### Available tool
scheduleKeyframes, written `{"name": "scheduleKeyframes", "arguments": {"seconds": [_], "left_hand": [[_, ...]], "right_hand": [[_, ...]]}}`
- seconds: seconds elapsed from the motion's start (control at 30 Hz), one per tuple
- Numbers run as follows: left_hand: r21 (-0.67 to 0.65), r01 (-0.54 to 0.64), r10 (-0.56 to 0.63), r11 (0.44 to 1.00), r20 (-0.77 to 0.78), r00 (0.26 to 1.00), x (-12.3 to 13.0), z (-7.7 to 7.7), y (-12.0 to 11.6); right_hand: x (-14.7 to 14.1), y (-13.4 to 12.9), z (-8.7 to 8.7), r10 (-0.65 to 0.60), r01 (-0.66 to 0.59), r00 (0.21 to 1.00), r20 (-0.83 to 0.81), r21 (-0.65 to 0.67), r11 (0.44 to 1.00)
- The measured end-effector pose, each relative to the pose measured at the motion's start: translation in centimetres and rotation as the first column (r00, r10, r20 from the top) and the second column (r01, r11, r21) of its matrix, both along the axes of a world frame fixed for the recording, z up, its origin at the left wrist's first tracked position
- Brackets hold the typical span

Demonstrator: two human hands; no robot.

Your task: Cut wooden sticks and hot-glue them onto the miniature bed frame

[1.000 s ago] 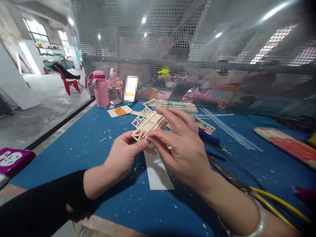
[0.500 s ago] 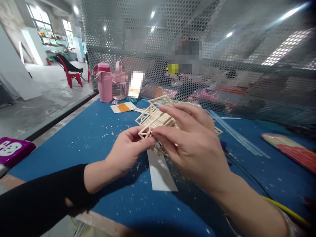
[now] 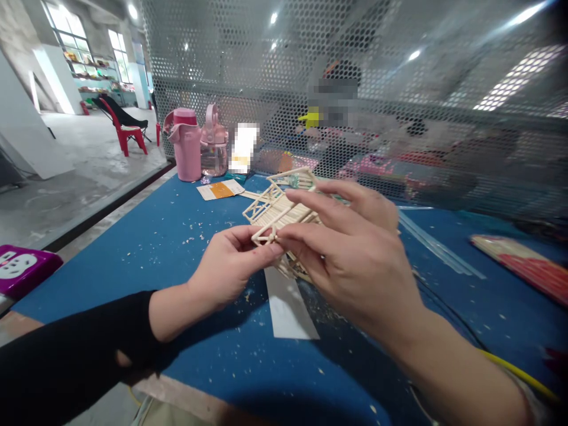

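A model built of thin pale wooden sticks [image 3: 280,208], with a slatted deck and railing-like frames, sits before me, partly hidden behind my right hand. My left hand [image 3: 224,269] is closed, pinching the near corner of a stick frame [image 3: 265,235] between thumb and fingers. My right hand [image 3: 361,260] pinches thumb and forefinger together at a small stick piece [image 3: 274,232] on that same corner, while its other fingers stretch over the model. Beneath the hands a white paper strip [image 3: 290,313] lies on the blue tabletop [image 3: 177,266].
A pink flask [image 3: 187,151], a clear pink-lidded bottle [image 3: 215,151] and an orange-and-white card [image 3: 220,190] stand or lie at the back left. A purple power socket [image 3: 29,272] is at far left. Clear strips [image 3: 437,245] and a red-and-cream packet [image 3: 519,263] lie right. Perforated metal mesh [image 3: 248,65] rises behind.
My right hand has shifted slightly right, its fingers still pinched at the frame's corner. The left hand keeps its hold, and the view has moved a little.
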State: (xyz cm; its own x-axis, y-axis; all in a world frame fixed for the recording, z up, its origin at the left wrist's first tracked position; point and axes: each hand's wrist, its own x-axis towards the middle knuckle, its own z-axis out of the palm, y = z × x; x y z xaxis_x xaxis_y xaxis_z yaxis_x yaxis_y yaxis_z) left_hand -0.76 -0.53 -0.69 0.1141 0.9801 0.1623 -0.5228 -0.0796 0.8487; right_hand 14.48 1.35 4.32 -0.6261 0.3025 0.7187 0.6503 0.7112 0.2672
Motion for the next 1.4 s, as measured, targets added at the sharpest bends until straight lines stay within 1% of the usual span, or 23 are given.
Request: {"name": "scheduleKeyframes", "arguments": {"seconds": [0.17, 0.37, 0.53, 0.73, 0.9, 1.0, 1.1, 1.2, 1.33, 1.4], "left_hand": [[0.02, -0.012, 0.013, 1.0, -0.053, 0.999, -0.3, 0.0, 0.1], [0.017, -0.016, 0.017, 1.0, -0.07, 0.997, -0.4, 0.1, 0.1], [0.014, -0.033, 0.034, 0.999, -0.114, 0.993, -0.5, 0.5, 0.2], [0.014, -0.081, 0.082, 0.997, -0.051, 0.995, -0.5, 0.8, 0.2], [0.039, -0.072, 0.072, 0.997, 0.002, 0.997, -0.4, 0.6, 0.1], [0.022, -0.061, 0.06, 0.998, 0.048, 0.997, -0.3, 0.6, 0.1], [-0.003, -0.076, 0.076, 0.997, 0.075, 0.994, -0.3, 0.7, 0.1], [0.005, -0.092, 0.091, 0.996, 0.071, 0.993, -0.4, 0.8, 0.2], [0.051, -0.11, 0.109, 0.993, 0.029, 0.994, -0.5, 0.9, 0.3], [0.073, -0.134, 0.134, 0.988, 0.006, 0.991, -0.5, 0.9, 0.2]], "right_hand": [[-0.2, -0.3, -0.3, -0.016, 0.016, 0.998, -0.056, -0.016, 1.0], [-0.2, -0.4, -0.3, 0.0, -0.001, 0.999, -0.043, -0.034, 0.999], [-0.1, -0.3, -0.3, 0.0, -0.002, 0.992, -0.123, -0.014, 1.0], [-0.4, -0.3, -0.6, -0.062, 0.052, 0.976, -0.207, -0.053, 0.997], [-0.5, -0.2, -0.9, -0.054, 0.043, 0.97, -0.235, -0.049, 0.998], [-0.5, -0.2, -1.1, -0.054, 0.044, 0.973, -0.226, -0.051, 0.998], [-0.7, -0.4, -1.4, -0.06, 0.05, 0.968, -0.244, -0.049, 0.998], [-1.0, -0.6, -1.8, -0.066, 0.053, 0.959, -0.275, -0.051, 0.997], [-1.4, -0.6, -2.6, -0.076, 0.061, 0.946, -0.316, -0.056, 0.997], [-1.5, -0.4, -2.9, -0.056, 0.048, 0.942, -0.332, -0.032, 0.998]]}}
